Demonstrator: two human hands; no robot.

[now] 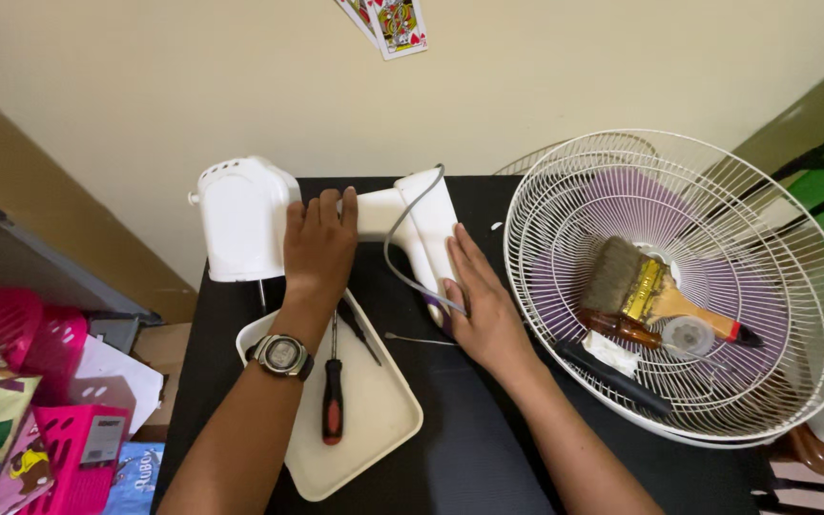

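The left hand (319,246), a watch (281,354) on its wrist, lies palm-down with fingers spread over the neck of the white fan motor housing (240,219), pressing rather than gripping. The right hand (482,303) rests open against the side of the housing's white stand bracket (426,229), its fingers flat beside the grey power cord (402,277) that loops down from the bracket. The housing lies on its side at the back of the black table (450,429), near the wall.

Steadying the body well seems to call for even pressure from both palms, so that it does not roll, and for keeping the cord free of the fingers.

Just below the left wrist a white tray (374,429) holds a red-and-black screwdriver (333,396) and a second slim tool. To the right, a wire fan guard (679,286) cradles purple blades, a wide paintbrush (641,286), a small brown bottle and a black-handled tool. Pink baskets (21,334) crowd the left edge.
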